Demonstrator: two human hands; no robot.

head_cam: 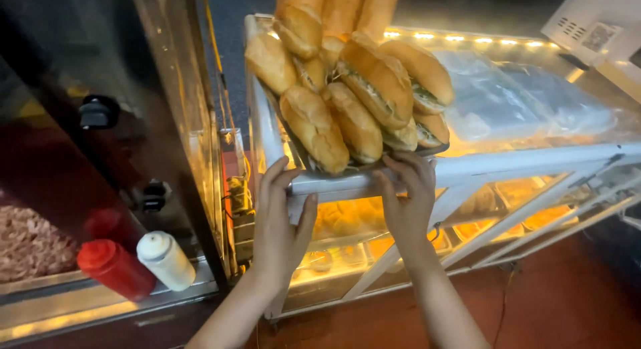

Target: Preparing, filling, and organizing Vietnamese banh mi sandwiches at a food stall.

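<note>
A metal tray heaped with several filled baguette sandwiches sits on top of a lit glass display case. My left hand rests against the case's white frame just below the tray's near left corner, fingers spread. My right hand grips the tray's near edge, fingers curled up onto the rim. More plain loaves stand upright behind the pile.
Clear plastic bags lie on the case top at right. A red squeeze bottle and a white one lie on a steel counter at left, beside a pan of minced meat. A white appliance stands top right.
</note>
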